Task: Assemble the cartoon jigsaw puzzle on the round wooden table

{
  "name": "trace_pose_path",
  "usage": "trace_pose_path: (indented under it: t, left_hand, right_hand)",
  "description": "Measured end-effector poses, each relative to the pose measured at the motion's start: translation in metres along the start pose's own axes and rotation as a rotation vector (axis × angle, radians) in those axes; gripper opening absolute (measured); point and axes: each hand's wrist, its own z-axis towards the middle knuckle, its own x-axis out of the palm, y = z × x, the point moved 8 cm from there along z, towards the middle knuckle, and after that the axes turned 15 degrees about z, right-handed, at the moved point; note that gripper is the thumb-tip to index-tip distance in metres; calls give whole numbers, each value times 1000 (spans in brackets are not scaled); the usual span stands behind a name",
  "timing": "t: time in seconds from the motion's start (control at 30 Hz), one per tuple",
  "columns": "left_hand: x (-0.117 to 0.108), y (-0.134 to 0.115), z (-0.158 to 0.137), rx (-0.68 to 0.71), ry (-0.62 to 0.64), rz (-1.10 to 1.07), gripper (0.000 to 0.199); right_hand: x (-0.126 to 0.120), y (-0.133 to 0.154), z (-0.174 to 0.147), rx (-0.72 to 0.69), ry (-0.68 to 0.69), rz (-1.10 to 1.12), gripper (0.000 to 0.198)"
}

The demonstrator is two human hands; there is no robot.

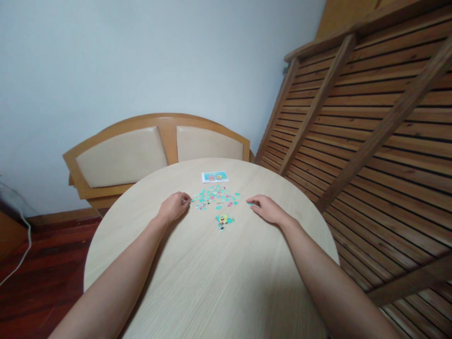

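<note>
A loose heap of small, flat puzzle pieces [214,192], mostly blue-green with bits of pink and white, is spread on a round, pale wooden table [226,282]. The pieces look to be laid out thinly so that most can be seen, and few seem to be hidden under others. Nearer to the person, a little patch of joined pieces [223,220] with a yellow cartoon face is set apart — perhaps so that it is not mixed up with the loose ones. Behind the heap, a white-edged card with a blue-green cartoon picture [215,176] is laid flat, likely put there so that it can be looked at without being covered by the arms. The bare left hand [175,207] is rested by the left side of the heap; its fingers are curled in close together, and whether a piece is pinched in them cannot be told. The bare right hand [265,208] is held low by the right side, with only a small gap left between thumb and finger. A blue-green bit is seen at their tips — but whether it is gripped or just touched cannot be made out. By both hands being kept wide, the middle is left in plain view.
</note>
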Motion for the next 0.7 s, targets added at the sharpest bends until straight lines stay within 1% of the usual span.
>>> trace_pose_path:
  t: [0.13,0.27,0.47,0.53,0.63,0.7]
  left_hand:
    - [3,-3,0,8,26,-12,24]
    - [3,-3,1,20,21,-44,22]
    - [3,-6,1,36,-1,-73,25]
    - [1,-15,-1,92,-19,-82,29]
    - [-3,-37,-6,258,-19,-81,33]
    - [-5,-48,-10,341,-15,-56,33]
  right_hand:
    - [2,3,0,-11,6,0,30]
    - [4,7,1,-30,13,11,30]
    - [6,8,2,-35,12,42,30]
    - [6,8,1,-34,13,46,30]
    - [6,9,1,-47,18,38,30]
    - [6,10,1,-60,23,35,30]
